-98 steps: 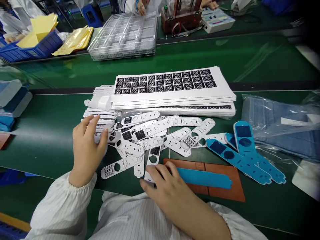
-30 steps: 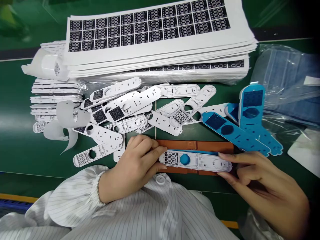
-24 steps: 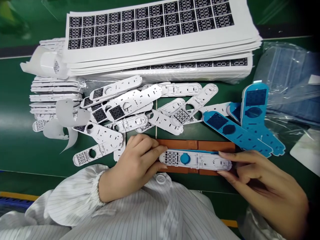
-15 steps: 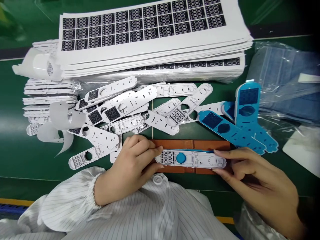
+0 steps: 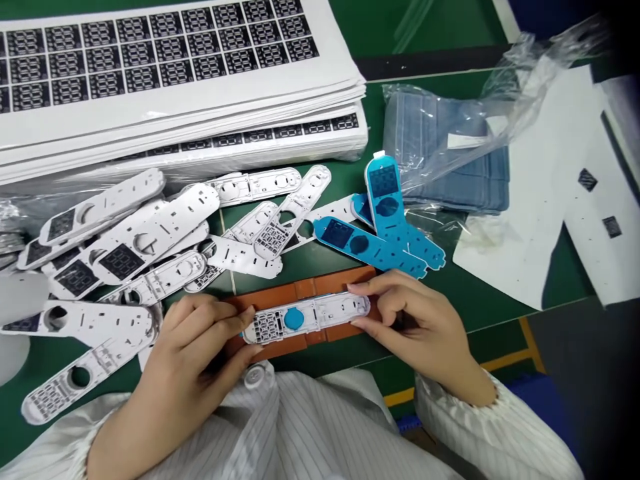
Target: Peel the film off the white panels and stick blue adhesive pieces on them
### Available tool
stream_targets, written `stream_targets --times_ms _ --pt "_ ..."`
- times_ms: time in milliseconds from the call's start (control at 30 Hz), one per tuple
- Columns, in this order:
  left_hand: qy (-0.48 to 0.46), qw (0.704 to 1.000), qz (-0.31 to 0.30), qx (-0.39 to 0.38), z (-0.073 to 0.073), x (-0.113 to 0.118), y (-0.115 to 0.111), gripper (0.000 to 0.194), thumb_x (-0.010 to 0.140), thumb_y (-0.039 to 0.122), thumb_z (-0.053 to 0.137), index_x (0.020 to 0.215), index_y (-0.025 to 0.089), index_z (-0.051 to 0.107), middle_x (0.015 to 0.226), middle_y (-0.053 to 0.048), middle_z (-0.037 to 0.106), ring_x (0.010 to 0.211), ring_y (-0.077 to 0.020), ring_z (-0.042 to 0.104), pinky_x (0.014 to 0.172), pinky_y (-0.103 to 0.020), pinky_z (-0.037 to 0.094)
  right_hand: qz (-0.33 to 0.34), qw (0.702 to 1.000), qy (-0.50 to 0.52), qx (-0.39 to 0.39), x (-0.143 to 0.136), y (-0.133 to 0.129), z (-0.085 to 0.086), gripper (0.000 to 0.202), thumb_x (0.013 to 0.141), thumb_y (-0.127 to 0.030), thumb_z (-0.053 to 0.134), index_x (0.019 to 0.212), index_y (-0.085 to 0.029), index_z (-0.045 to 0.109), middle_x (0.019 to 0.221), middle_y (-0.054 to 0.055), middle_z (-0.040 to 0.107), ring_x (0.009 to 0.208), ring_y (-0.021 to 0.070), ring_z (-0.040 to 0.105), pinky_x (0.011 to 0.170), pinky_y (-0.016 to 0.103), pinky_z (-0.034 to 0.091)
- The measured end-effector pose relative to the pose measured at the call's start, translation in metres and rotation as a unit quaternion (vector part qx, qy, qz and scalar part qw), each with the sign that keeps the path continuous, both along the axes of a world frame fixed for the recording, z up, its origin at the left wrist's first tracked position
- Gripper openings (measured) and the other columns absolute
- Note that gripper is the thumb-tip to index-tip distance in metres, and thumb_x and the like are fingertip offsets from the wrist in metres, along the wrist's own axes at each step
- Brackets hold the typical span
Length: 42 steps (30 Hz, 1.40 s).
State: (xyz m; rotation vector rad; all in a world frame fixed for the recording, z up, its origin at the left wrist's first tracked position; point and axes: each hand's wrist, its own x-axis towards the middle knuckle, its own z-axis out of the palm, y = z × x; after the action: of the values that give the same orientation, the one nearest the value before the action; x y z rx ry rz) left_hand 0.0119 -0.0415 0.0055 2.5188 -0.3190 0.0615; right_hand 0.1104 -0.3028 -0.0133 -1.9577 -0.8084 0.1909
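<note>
My left hand [image 5: 193, 350] reaches up from the lower left, fingers curled, thumb and forefinger in a pinch; facing it, my right hand [image 5: 423, 323] pinches too, thumb below forefinger.

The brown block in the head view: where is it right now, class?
In the head view, the brown block lies just below centre on the green table, beneath the white part between the left hand and right hand.
</note>
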Motion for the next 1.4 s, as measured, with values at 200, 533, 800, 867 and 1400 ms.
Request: stream_targets --times_ms 200,533,800,867,1400 --pt "0.001 1.0 -0.001 0.005 0.001 0.0 0.0 0.019 0.084 0.015 0.06 0.103 0.014 0.055 0.089 -0.004 0.055 0.088 -0.0161 0.049 0.076 -0.031 0.042 0.001 1.0 0.0 -0.013 0.001 0.001 -0.002 0.032 0.077 -0.01 0.069 0.064 -0.02 0.042 0.09 0.004 0.069 0.085 0.0164 0.064 0.063 0.027 0.052" --pt "0.02 1.0 0.004 0.01 0.006 0.001 -0.003 0.019 0.084 0.015 0.059 0.102 0.014 0.056 0.092 -0.004 0.057 0.089 -0.0159 0.049 0.076 -0.031 0.044 0.032 0.992 0.079 -0.088 0.003 0.003 0.017 0.045 0.081 -0.009 0.062 0.062 -0.022 0.023 0.059 -0.003 0.049 0.097 0.0196 0.066 0.057 0.018 0.049" --pt "0.021 0.999 0.032 -0.006 0.004 0.001 -0.003 0.018 0.082 0.017 0.062 0.1 0.016 0.058 0.088 -0.004 0.06 0.085 -0.0176 0.048 0.071 -0.034 0.046 0.059 0.984 -0.031 -0.165 0.002 0.005 0.022 0.017 0.086 -0.01 0.055 0.075 -0.022 0.051 0.079 -0.001 0.062 0.093 0.0142 0.065 0.058 0.017 0.05" --pt "0.024 0.999 0.024 -0.016 0.004 0.001 -0.001 0.019 0.083 0.018 0.061 0.102 0.015 0.059 0.088 -0.004 0.06 0.084 -0.0174 0.048 0.07 -0.034 0.046 0.082 0.977 -0.097 -0.17 0.004 0.002 0.018 0.013 0.089 -0.013 0.054 0.096 -0.022 0.059 0.091 0.001 0.067 0.09 0.014 0.065 0.066 0.021 0.054" --pt "0.007 0.999 0.037 -0.033 0.008 0.003 0.001 0.021 0.092 0.025 0.048 0.108 0.014 0.057 0.093 -0.006 0.06 0.086 -0.0173 0.053 0.074 -0.034 0.044 0.118 0.933 -0.3 -0.161 0.012 0.001 0.021 0.016 0.092 -0.013 0.049 0.102 -0.012 0.061 0.1 0.012 0.069 0.088 0.0181 0.066 0.074 0.03 0.054"
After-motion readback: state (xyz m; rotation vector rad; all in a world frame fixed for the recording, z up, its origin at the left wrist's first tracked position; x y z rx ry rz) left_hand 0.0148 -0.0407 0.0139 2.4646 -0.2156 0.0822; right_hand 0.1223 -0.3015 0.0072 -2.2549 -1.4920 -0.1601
